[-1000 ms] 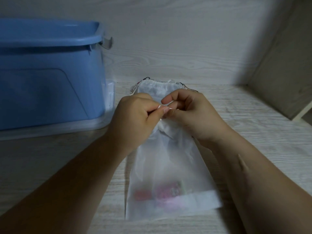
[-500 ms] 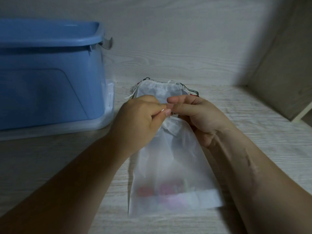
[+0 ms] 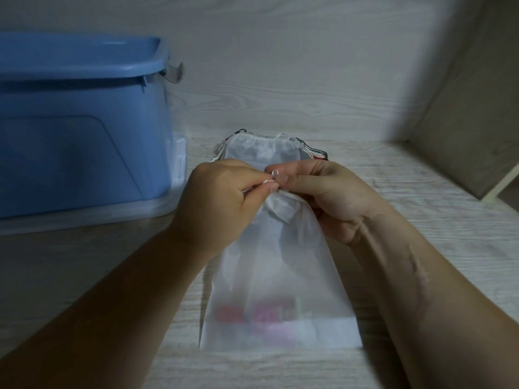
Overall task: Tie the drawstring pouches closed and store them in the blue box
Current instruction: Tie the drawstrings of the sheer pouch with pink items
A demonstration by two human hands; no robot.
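Observation:
A white translucent drawstring pouch [image 3: 278,276] lies flat in front of me with pink and red items showing through near its bottom. Its gathered neck sits between my hands. My left hand [image 3: 224,203] pinches the red-and-white drawstring [image 3: 271,179]. My right hand [image 3: 328,197] pinches the same cord from the other side, where a small loop sticks up between the fingertips. Behind my hands lies a stack of other pouches [image 3: 264,148], flat, with cords at their tops. The blue box [image 3: 81,122] stands at the left.
The blue box rests on a clear plastic lid [image 3: 98,216]. A grey latch handle [image 3: 175,74] hangs at the box's right rim. A wooden wall panel [image 3: 471,113] closes off the right side, and a wood-grain back wall rises behind the pouches.
My fingertips stay together at the pouch neck. A small loop of the cord has appeared between them, and my right wrist has turned outward.

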